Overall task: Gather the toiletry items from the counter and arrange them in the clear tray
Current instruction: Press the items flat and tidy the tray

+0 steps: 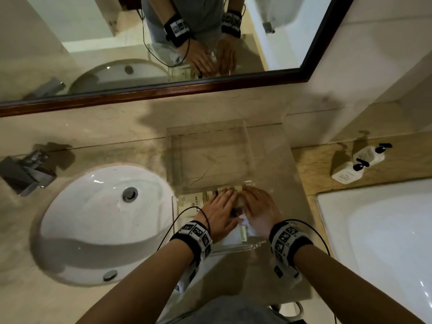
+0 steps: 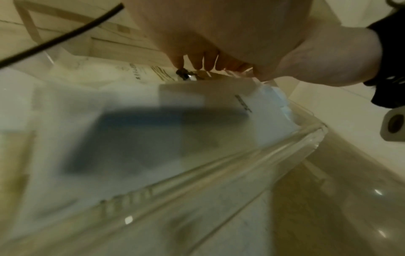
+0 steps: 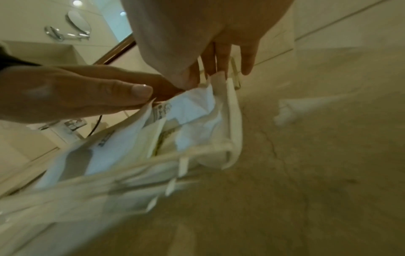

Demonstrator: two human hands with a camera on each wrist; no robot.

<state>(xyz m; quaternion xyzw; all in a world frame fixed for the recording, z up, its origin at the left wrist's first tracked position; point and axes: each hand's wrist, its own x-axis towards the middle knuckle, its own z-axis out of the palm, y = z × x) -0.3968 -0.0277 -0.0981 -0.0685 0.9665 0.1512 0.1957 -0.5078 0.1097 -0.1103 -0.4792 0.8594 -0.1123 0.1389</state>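
A small clear tray (image 1: 174, 213) stands on the marble counter beside the sink, its rim close up in the left wrist view (image 2: 219, 169) and the right wrist view (image 3: 234, 121). Inside lie several flat white and cream toiletry packets (image 1: 190, 203) with printed labels (image 2: 197, 104) (image 3: 192, 107). My left hand (image 1: 225, 195) and right hand (image 1: 251, 192) lie side by side, palms down, on top of the packets. Straight fingers (image 2: 203, 60) (image 3: 219, 65) touch the packets near the tray's far end. Neither hand curls round anything. The hands hide the packets beneath them.
A larger clear acrylic box (image 1: 210, 155) sits just behind the tray against the wall. A white basin (image 1: 100, 220) and chrome tap (image 1: 25, 174) are on the left. Two white pump bottles (image 1: 357, 164) stand on the ledge at right, above the bathtub (image 1: 385, 242). A mirror (image 1: 163, 43) hangs above.
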